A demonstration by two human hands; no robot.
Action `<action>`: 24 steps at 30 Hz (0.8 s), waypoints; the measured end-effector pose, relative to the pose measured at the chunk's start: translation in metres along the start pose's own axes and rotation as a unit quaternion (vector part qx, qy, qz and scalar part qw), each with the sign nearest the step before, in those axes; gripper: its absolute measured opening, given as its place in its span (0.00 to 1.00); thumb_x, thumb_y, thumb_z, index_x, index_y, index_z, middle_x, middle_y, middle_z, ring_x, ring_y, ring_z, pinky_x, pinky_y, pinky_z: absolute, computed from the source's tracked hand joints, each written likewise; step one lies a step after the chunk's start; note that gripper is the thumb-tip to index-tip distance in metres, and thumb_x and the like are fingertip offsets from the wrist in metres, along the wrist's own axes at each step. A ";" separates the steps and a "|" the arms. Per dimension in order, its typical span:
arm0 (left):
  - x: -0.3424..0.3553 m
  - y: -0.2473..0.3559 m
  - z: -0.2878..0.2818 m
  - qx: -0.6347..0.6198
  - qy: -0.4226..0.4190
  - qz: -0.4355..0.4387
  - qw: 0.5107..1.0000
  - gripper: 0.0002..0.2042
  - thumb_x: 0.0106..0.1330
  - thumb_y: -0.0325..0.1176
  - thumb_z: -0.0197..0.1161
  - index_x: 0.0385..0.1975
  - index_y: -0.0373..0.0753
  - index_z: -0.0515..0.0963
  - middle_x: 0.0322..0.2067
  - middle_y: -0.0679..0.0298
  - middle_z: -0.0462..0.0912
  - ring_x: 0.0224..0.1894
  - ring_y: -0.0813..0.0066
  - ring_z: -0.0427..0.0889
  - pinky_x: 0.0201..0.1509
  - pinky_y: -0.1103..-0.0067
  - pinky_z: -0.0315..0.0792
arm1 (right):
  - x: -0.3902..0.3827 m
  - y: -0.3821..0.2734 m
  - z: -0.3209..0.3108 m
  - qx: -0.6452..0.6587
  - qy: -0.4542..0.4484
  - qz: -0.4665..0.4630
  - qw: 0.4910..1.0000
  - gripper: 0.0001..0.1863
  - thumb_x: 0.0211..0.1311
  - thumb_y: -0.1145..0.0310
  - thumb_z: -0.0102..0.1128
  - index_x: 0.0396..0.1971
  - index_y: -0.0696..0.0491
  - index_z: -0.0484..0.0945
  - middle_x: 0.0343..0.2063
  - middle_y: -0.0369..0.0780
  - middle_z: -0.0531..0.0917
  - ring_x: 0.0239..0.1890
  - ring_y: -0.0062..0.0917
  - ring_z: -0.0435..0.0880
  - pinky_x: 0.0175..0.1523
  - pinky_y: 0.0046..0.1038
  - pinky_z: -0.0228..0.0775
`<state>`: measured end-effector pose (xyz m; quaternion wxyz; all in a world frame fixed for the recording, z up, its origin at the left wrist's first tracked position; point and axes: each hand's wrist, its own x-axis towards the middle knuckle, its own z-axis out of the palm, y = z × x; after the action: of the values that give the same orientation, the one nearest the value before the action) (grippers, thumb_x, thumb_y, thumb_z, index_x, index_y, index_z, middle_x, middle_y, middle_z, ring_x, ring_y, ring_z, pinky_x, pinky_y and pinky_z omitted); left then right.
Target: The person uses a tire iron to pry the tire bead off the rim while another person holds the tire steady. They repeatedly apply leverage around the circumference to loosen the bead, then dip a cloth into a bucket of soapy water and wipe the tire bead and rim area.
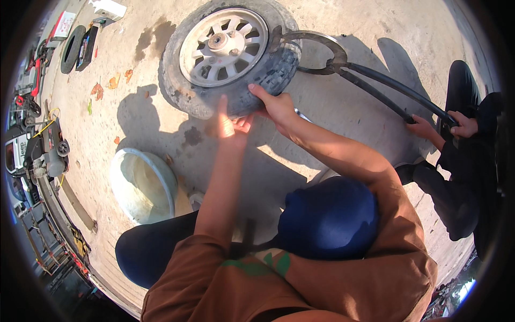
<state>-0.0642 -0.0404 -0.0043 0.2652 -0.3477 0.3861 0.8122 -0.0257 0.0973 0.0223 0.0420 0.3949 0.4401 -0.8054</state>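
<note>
Right hand: my grip clasps the tyre tread.
Left hand: flat, released.
Risk: I judge the co-worker's long tool could slip and pinch fingers.

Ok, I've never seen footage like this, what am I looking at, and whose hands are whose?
One picture, from a fisheye camera on a person's head, looking down; that bends the edges. The two bare forearms from below are the wearer's. The right hand grips the tread of a small wheel with a worn tyre lying on the concrete ground; the left hand rests open against it. At right, a co-worker's hands hold a long-handled tool hooked at the tyre's edge. A pale basin sits nearby.
</note>
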 end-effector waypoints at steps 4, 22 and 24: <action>-0.001 0.003 0.005 -0.013 -0.009 -0.002 1.000 0.40 0.53 0.50 0.77 0.64 0.42 0.68 0.59 0.57 0.74 0.62 0.59 0.74 0.69 0.60 0.70 | -0.001 -0.004 -0.003 -0.017 -0.005 0.019 1.000 0.34 0.60 0.51 0.74 0.54 0.65 0.77 0.50 0.45 0.85 0.50 0.31 0.86 0.52 0.34 0.81; 0.003 -0.009 -0.006 0.033 0.062 0.015 0.997 0.34 0.53 0.55 0.75 0.55 0.42 0.74 0.51 0.63 0.81 0.56 0.65 0.79 0.64 0.63 0.75 | -0.011 -0.006 -0.008 0.020 -0.006 0.037 0.999 0.32 0.58 0.53 0.75 0.52 0.64 0.79 0.49 0.44 0.85 0.49 0.29 0.85 0.49 0.31 0.80; 0.006 -0.011 -0.008 0.028 0.052 0.012 0.998 0.32 0.53 0.54 0.75 0.54 0.42 0.75 0.49 0.63 0.82 0.54 0.66 0.80 0.63 0.63 0.76 | -0.009 -0.005 -0.010 0.008 -0.015 0.038 0.999 0.32 0.59 0.53 0.74 0.53 0.64 0.78 0.50 0.44 0.84 0.50 0.30 0.85 0.51 0.32 0.80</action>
<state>-0.0575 -0.0398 -0.0174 0.2448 -0.3777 0.4261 0.7848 -0.0160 0.1054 0.0289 0.0766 0.3993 0.4175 -0.8127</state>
